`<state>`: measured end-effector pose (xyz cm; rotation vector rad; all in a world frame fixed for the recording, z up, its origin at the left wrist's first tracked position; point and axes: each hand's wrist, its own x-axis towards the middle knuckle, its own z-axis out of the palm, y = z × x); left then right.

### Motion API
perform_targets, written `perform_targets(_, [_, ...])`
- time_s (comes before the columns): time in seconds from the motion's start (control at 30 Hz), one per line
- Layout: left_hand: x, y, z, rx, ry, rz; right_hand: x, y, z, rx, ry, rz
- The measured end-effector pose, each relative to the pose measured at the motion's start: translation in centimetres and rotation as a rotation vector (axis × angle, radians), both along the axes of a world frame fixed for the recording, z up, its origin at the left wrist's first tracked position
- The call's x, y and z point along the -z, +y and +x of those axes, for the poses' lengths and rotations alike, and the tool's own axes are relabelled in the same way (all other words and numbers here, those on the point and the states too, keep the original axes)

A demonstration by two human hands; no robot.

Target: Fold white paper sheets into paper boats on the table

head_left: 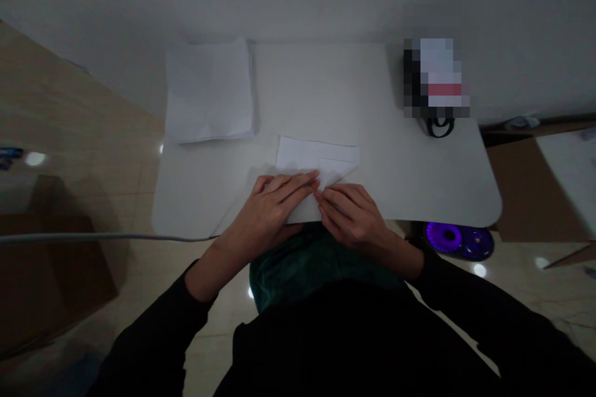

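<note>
A partly folded white sheet of paper lies near the front edge of a small white table. My left hand rests flat on the sheet's near left part, fingers stretched out and pointing right. My right hand lies flat on the near right part, fingers pointing left. The fingertips of both hands nearly meet at a fold. The near part of the sheet is hidden under my hands.
A stack of white paper sits at the table's back left. A blurred dark object stands at the back right. Purple discs lie on the floor under the right edge. A brown box stands on the left.
</note>
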<state>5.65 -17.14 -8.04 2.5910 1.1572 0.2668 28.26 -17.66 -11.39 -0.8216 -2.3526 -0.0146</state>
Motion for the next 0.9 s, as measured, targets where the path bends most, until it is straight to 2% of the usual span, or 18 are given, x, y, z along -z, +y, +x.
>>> perform_targets(0.2, [0.1,-0.1,-0.1,0.009,0.014,0.021,0.0,0.1,-0.5,-0.089,0.015,-0.094])
perform_targets(0.27, [0.1,-0.1,-0.2,0.013,0.033,0.026,-0.6,0.0,-0.2,-0.11,0.123,-0.161])
perform_targets(0.33, [0.1,-0.2,-0.3,0.022,0.05,0.037,-1.5,0.2,0.5,-0.055,0.294,-0.222])
perform_targets(0.4, [0.2,-0.3,-0.4,0.028,0.053,0.054,-2.3,0.8,1.5,0.098,0.384,-0.22])
perform_targets(0.53, [0.8,-0.4,-0.8,0.064,0.01,0.113,-2.7,3.7,3.5,0.259,0.314,-0.291])
perform_targets(0.67, [1.2,-0.6,-1.1,0.092,0.015,0.143,-1.9,6.2,3.7,0.236,0.178,-0.376])
perform_targets(0.9, [1.0,-1.0,-1.3,0.093,0.014,0.141,-1.9,7.3,1.4,0.255,0.113,-0.536])
